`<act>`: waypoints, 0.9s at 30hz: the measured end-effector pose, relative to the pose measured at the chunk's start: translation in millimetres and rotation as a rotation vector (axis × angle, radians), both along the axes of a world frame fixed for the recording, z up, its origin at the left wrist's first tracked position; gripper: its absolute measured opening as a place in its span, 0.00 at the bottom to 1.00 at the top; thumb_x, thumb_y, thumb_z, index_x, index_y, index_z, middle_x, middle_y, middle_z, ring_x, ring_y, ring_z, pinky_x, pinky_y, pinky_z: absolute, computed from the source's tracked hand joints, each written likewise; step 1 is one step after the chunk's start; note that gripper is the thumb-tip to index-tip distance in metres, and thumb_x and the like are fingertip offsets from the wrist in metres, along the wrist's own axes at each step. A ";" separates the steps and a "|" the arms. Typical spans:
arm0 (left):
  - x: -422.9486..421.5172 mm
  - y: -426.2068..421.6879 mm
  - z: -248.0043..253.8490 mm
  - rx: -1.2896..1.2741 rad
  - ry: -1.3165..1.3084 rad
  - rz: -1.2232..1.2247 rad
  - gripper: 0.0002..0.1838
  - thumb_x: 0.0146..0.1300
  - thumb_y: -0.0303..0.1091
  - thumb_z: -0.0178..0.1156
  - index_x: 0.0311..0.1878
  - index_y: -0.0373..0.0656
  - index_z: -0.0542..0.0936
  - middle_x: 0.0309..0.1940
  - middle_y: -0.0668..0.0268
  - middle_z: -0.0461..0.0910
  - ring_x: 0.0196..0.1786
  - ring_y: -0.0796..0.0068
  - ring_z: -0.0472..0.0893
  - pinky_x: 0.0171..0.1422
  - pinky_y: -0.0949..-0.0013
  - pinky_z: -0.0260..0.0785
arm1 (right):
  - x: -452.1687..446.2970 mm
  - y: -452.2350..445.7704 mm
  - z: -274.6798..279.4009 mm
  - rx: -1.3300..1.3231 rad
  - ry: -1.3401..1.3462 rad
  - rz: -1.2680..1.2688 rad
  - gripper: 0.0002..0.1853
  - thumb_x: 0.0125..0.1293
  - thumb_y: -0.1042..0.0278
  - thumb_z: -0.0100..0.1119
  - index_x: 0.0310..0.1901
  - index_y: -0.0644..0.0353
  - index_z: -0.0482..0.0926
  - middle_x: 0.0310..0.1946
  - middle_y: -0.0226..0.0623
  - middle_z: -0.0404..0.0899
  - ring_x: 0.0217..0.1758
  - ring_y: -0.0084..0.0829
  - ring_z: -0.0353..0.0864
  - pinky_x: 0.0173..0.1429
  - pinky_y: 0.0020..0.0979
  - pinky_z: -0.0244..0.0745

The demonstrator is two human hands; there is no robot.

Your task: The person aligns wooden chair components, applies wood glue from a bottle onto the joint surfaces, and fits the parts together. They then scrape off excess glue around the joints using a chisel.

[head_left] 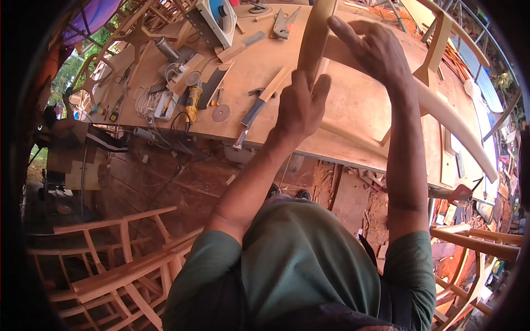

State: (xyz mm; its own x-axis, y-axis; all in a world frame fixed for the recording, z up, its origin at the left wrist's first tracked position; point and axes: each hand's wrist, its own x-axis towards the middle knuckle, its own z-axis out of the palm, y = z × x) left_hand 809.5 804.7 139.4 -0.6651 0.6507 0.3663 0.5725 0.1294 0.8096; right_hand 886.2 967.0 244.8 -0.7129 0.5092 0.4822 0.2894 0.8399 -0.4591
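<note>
A curved wooden chair frame (452, 120) rests on the wooden workbench (243, 83), and one broad piece of it (316, 38) rises toward the camera. My left hand (301, 105) is wrapped round the lower end of that piece, its thumb up along the side. Against the upper right edge of the same piece lies my right hand (372, 49), its index finger and thumb apart and touching the wood; its other fingers are partly curled. Left of my left hand are a hammer (270, 88) and a blue-grey bladed tool (253, 113).
A yellow angle grinder (193, 103), a loose disc (221, 113) and cables lie on the bench's left part. A table saw (212, 22) stands at the back. Chair frames (127, 237) are stacked at the lower left, more at the lower right (475, 243). A person's leg (105, 138) shows at left.
</note>
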 end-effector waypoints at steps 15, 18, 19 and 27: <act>-11.0 0.8 -43.3 0.036 0.030 -0.075 0.24 0.80 0.47 0.49 0.34 0.35 0.75 0.25 0.43 0.78 0.31 0.35 0.80 0.35 0.43 0.72 | -17.1 16.4 -3.4 -0.227 -0.205 0.159 0.39 0.70 0.28 0.57 0.42 0.67 0.88 0.17 0.31 0.69 0.24 0.20 0.67 0.34 0.33 0.65; -13.4 0.2 -42.0 0.052 0.041 -0.084 0.22 0.79 0.45 0.50 0.35 0.35 0.75 0.26 0.43 0.78 0.32 0.36 0.80 0.37 0.44 0.73 | -16.7 8.4 -4.4 -0.297 -0.147 0.171 0.38 0.70 0.29 0.58 0.41 0.66 0.88 0.17 0.29 0.68 0.24 0.20 0.66 0.33 0.33 0.63; -13.7 -1.3 -40.1 0.056 0.035 -0.088 0.22 0.79 0.45 0.51 0.35 0.35 0.75 0.26 0.43 0.78 0.32 0.37 0.80 0.37 0.44 0.73 | -15.6 8.9 -4.3 -0.289 -0.161 0.169 0.38 0.70 0.28 0.58 0.41 0.66 0.88 0.17 0.29 0.68 0.24 0.20 0.66 0.32 0.33 0.63; -16.9 1.0 -50.2 -0.023 0.120 -0.076 0.20 0.77 0.45 0.55 0.40 0.33 0.78 0.28 0.41 0.81 0.30 0.35 0.82 0.37 0.44 0.75 | -17.0 10.5 -3.7 -0.166 -0.157 0.166 0.35 0.71 0.32 0.59 0.39 0.66 0.88 0.17 0.30 0.69 0.24 0.20 0.65 0.32 0.33 0.63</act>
State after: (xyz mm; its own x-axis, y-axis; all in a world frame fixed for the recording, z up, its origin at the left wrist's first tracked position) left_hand 792.6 805.7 89.2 -0.5663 0.7067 0.4242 0.6737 0.1003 0.7322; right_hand 869.1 977.5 241.0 -0.8525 0.4417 0.2795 0.2322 0.7990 -0.5546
